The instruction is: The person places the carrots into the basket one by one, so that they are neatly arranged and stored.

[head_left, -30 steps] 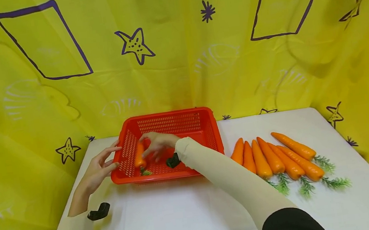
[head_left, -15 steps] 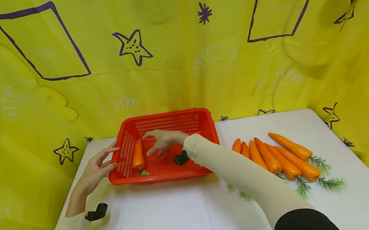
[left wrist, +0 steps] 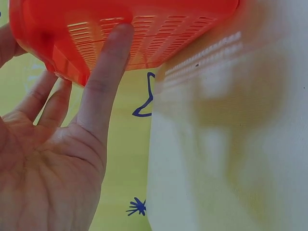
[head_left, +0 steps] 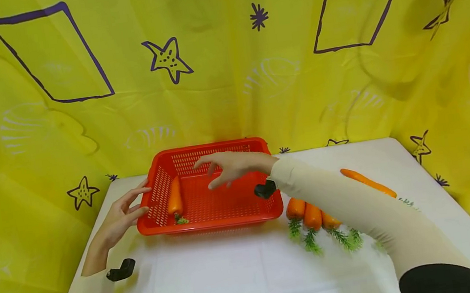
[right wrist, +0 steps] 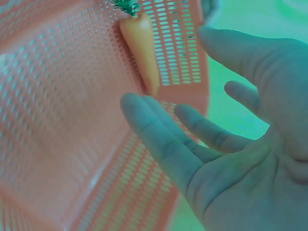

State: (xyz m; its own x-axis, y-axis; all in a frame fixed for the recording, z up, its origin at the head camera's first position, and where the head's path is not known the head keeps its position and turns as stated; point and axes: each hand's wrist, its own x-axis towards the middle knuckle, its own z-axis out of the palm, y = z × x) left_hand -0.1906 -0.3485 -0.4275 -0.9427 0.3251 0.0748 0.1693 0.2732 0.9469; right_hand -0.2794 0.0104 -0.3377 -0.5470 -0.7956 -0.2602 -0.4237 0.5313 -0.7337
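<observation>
A red plastic basket (head_left: 209, 223) with slotted walls stands at the back of the table. Inside it, along the left wall, lies one orange carrot (head_left: 175, 199), its green top toward the near side. My left hand (head_left: 120, 217) rests on the basket's left outer wall, fingers extended; in the left wrist view the thumb (left wrist: 103, 77) lies straight against the slotted side. Over the basket's middle hangs my right hand (head_left: 235, 165), fingers spread and holding nothing. The right wrist view has the carrot (right wrist: 142, 50) beyond those fingertips, with a gap between.
Right of the basket, several carrots (head_left: 312, 216) with leafy tops lie on the white table (head_left: 208, 278), partly hidden by my right sleeve (head_left: 349, 200). Another carrot (head_left: 366, 181) shows behind that sleeve. A yellow patterned curtain (head_left: 220, 104) closes off the back and sides.
My right hand has let go of the carrot in the basket, then risen and moved right, away from it. The left hand keeps its place on the basket's wall.
</observation>
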